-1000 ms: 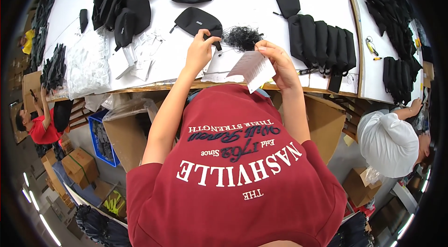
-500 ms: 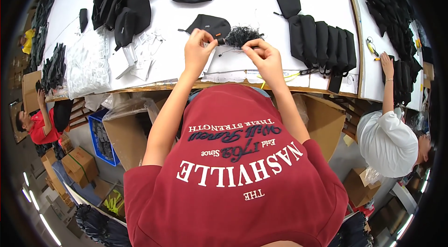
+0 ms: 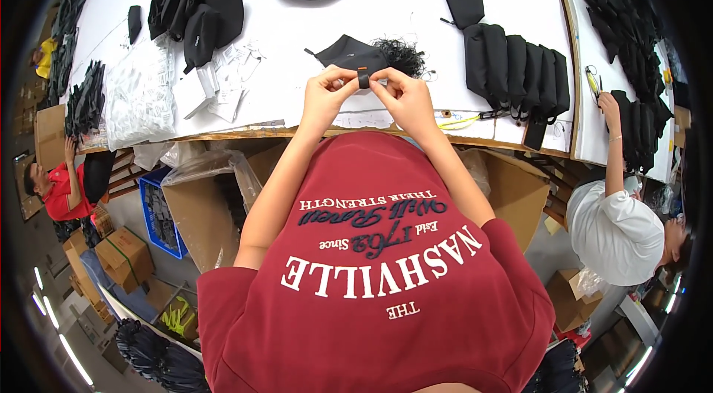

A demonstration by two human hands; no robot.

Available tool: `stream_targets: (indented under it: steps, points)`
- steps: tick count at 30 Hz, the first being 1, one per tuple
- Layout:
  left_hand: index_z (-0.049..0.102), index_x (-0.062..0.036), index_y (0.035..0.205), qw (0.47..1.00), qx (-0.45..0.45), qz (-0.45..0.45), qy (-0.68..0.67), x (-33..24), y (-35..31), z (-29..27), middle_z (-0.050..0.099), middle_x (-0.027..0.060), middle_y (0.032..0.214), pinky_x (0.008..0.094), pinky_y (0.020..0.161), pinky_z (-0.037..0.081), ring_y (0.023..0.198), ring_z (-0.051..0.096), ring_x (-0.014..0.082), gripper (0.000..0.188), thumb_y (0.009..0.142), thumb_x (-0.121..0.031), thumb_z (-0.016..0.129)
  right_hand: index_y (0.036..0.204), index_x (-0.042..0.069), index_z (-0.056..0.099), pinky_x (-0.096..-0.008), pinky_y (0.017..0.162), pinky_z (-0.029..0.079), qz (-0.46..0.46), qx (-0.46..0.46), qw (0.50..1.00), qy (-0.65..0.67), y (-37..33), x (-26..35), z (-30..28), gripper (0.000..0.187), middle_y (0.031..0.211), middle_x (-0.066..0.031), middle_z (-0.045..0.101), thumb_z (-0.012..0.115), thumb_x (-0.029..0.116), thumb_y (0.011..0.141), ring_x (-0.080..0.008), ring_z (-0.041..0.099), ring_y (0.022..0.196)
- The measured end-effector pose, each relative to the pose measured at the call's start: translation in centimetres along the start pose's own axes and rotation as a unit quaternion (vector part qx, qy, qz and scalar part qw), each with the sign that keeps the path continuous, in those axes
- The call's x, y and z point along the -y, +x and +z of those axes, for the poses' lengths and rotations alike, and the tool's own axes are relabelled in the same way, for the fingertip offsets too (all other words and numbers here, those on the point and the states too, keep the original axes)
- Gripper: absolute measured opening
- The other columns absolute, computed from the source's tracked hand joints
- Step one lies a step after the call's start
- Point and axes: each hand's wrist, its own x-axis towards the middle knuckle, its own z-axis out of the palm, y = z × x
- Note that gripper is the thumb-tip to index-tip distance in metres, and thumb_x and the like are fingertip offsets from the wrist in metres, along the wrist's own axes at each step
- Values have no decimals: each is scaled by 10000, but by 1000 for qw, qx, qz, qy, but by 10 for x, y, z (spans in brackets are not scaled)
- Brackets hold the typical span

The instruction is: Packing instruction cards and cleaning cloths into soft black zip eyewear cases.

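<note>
A black fabric pouch [image 3: 347, 50] lies on the white table in front of me. At its near corner a short black strap loop [image 3: 363, 79] with an orange edge stands up. My left hand [image 3: 324, 98] pinches the loop's left side between thumb and fingers. From the other side my right hand [image 3: 408, 99] pinches it too, fingertips closed against the strap. Whether a thin cord is also in the right fingers is too small to tell. Just behind the right hand is a tangled heap of black cords [image 3: 403, 57], partly covered by the pouch.
Several black pouches [image 3: 514, 70] stand in a row at right; more pouches [image 3: 215, 14] pile up at left. White tags [image 3: 226, 92] and a clear plastic bag [image 3: 140, 99] lie at left. A person in white [image 3: 620, 229] works at right, another in red [image 3: 63, 189] at left.
Both hands have come together nearer the table's front edge. My right hand has left the cord heap and now grips the loop. The pouch has shifted right and nearer, over the heap's edge.
</note>
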Motion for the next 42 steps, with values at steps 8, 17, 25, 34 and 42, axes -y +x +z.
stream_targets:
  steps: [8, 17, 25, 34, 42]
  points:
    - [646, -17, 852, 993, -87, 38, -72, -26, -15, -7, 594, 29, 961, 199, 661, 416, 720, 516, 64, 76, 825, -87, 660, 937, 80, 545, -169, 575, 320, 54, -19, 922, 384, -4, 11, -25, 86, 732, 24, 537, 595, 121, 880, -28, 470, 664]
    - [578, -28, 904, 980, -114, 61, -151, -71, -21, -7, 631, 88, 981, 204, 647, 405, 701, 516, 69, 73, 875, -94, 583, 960, 61, 542, -166, 577, 319, 46, 34, 888, 456, -11, 21, -53, 93, 808, -56, 600, 574, 115, 890, -39, 435, 647]
    - [593, -18, 879, 995, 30, 56, -83, -93, -29, 9, 540, 0, 783, 199, 650, 372, 700, 468, 58, 80, 874, -98, 594, 1049, 43, 496, -174, 599, 350, -16, 23, 916, 400, -14, 49, -38, 130, 797, -60, 595, 513, 92, 930, -55, 468, 662]
    - [583, -4, 828, 983, 69, 148, 81, -97, -30, 12, 451, 27, 765, 242, 651, 358, 695, 411, 127, 94, 831, -96, 606, 1008, 40, 484, -203, 647, 412, -42, 38, 925, 375, -18, 55, -32, 152, 768, -21, 564, 575, 91, 897, -74, 532, 712]
    - [579, 1, 818, 986, 72, 141, 45, -96, -30, 9, 449, 28, 762, 241, 669, 358, 703, 409, 128, 94, 829, -89, 604, 983, 36, 483, -215, 640, 426, -64, 6, 935, 349, -18, 56, -29, 139, 759, -22, 565, 579, 68, 888, -79, 538, 698]
